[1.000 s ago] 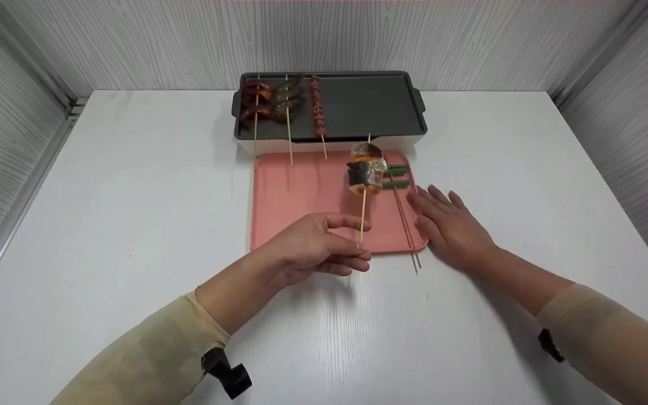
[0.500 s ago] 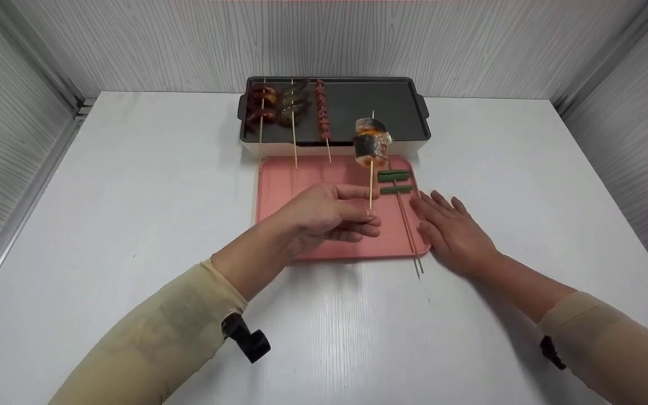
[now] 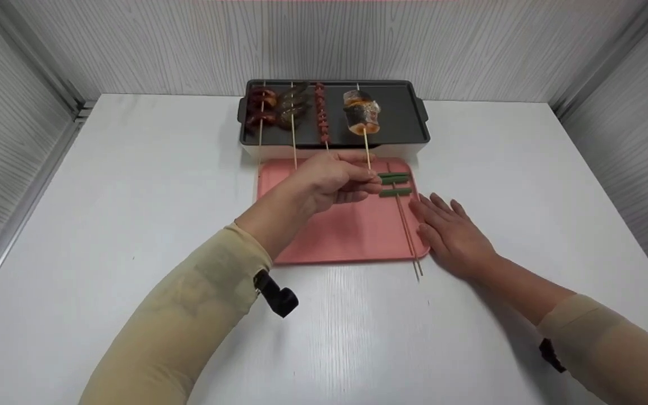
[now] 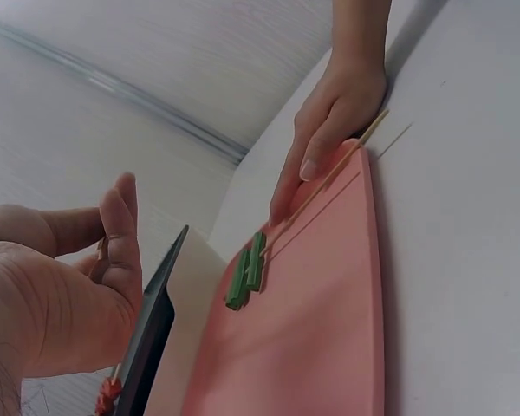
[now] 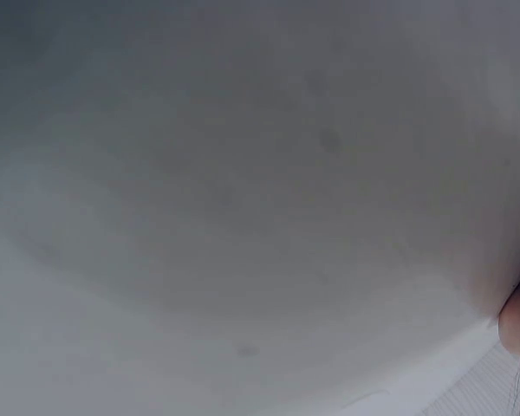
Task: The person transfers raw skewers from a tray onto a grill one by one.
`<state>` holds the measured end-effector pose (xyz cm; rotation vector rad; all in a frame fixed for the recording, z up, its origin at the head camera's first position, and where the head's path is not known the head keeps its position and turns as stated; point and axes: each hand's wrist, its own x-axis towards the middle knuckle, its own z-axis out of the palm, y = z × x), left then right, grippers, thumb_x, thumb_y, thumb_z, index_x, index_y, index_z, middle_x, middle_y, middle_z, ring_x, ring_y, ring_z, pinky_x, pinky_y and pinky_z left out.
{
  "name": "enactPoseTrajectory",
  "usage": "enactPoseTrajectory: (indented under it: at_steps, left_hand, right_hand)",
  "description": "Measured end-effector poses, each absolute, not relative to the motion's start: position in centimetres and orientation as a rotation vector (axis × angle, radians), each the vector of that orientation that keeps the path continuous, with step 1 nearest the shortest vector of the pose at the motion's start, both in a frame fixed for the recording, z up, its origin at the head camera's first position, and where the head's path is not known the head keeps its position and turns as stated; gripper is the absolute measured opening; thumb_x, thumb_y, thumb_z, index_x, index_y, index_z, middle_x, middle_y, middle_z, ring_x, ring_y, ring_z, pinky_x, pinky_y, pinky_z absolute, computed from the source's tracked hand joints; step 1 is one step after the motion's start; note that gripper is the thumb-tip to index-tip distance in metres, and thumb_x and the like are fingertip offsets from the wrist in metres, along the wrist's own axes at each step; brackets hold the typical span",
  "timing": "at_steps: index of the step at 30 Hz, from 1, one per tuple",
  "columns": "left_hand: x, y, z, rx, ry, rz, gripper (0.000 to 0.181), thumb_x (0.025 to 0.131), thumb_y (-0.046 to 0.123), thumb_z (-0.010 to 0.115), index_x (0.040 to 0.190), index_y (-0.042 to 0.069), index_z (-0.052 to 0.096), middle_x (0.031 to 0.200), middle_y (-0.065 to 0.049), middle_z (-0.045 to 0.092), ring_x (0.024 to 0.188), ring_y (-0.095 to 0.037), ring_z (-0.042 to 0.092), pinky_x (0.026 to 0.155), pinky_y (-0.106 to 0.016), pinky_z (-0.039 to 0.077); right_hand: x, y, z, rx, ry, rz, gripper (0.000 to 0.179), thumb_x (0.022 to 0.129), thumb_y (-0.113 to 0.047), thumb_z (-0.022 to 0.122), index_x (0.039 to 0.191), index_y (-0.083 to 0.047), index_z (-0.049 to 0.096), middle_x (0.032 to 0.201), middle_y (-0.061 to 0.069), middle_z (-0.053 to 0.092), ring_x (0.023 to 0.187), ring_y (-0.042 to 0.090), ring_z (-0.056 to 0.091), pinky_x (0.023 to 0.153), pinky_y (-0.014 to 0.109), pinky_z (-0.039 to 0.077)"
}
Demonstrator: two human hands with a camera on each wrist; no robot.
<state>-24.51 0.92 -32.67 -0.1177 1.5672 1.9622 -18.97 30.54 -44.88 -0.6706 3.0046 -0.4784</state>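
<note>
My left hand (image 3: pixel 332 180) pinches the lower stick of a skewer with thick fish-like chunks (image 3: pixel 362 114), dark-skinned with orange edges. In the head view those chunks appear over the right half of the dark grill plate (image 3: pixel 400 115); whether they touch it I cannot tell. My right hand (image 3: pixel 456 239) lies flat with straight fingers at the right edge of the pink tray (image 3: pixel 352 242). On that tray, beside the right fingers, lies a skewer of green vegetable pieces (image 3: pixel 396 192), also visible as green pieces (image 4: pixel 256 262) in the left wrist view. The right wrist view shows mostly blurred table.
On the grill's left half lie a skewer of dark red pieces (image 3: pixel 262 107), a skewer of brownish-green pieces (image 3: pixel 293 106) and a thin skewer of small red pieces (image 3: pixel 322 112). Their sticks extend over the grill's front edge. A white table (image 3: pixel 178 169) surrounds everything.
My left hand has moved forward, away from me, carrying the fish-like skewer from above the tray to over the grill plate. The right hand stays at the tray's edge.
</note>
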Motion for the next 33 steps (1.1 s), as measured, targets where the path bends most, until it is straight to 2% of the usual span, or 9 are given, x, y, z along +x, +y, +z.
enactPoseTrajectory:
  at_steps: [3,8,11,24,33]
  left_hand:
    - [-25.5,1.0,-32.9,-0.149,1.577,1.969,0.039,0.104,-0.002,0.066,0.141,0.008,0.067,0.096,-0.015,0.079,0.077,-0.017,0.076,0.066,-0.024,0.061]
    - [-26.7,1.3,-33.0,-0.158,1.597,1.974,0.046,0.106,0.001,0.063,0.152,0.007,0.058,0.117,-0.017,0.076,0.081,-0.016,0.075,0.072,-0.024,0.061]
    - [-27.3,1.4,-33.0,-0.164,1.598,1.976,0.048,0.108,0.003,0.060,0.155,0.006,0.053,0.123,-0.017,0.074,0.083,-0.015,0.075,0.074,-0.024,0.061]
    - [-28.6,1.6,-33.2,-0.269,1.604,1.985,0.052,0.108,0.002,0.059,0.159,0.007,0.048,0.126,-0.017,0.072,0.085,-0.014,0.071,0.078,-0.025,0.062]
    - [-28.9,1.8,-32.9,-0.292,1.646,1.950,0.053,0.109,0.003,0.058,0.161,0.008,0.046,0.123,-0.016,0.074,0.080,-0.014,0.070,0.075,-0.024,0.062]
  right_hand:
    - [-19.0,30.5,-44.9,-0.659,3.002,-0.469,0.059,0.115,-0.042,0.038,0.168,-0.017,0.031,0.172,0.004,0.032,0.162,0.030,0.019,0.130,0.058,0.009]
    - [-19.0,30.6,-45.0,-0.641,2.998,-0.453,0.061,0.115,-0.044,0.038,0.169,-0.017,0.030,0.172,0.003,0.031,0.162,0.030,0.017,0.130,0.058,0.008]
    - [-19.1,30.5,-45.0,-0.630,2.997,-0.444,0.061,0.115,-0.045,0.038,0.169,-0.019,0.030,0.173,0.003,0.030,0.163,0.029,0.016,0.131,0.057,0.008]
    - [-19.1,30.3,-44.8,-0.618,2.993,-0.443,0.061,0.115,-0.045,0.037,0.168,-0.017,0.031,0.172,0.003,0.032,0.162,0.030,0.017,0.131,0.057,0.008]
    - [-19.1,30.4,-44.8,-0.618,2.987,-0.450,0.061,0.115,-0.045,0.037,0.169,-0.018,0.030,0.172,0.003,0.031,0.163,0.029,0.016,0.131,0.056,0.007]
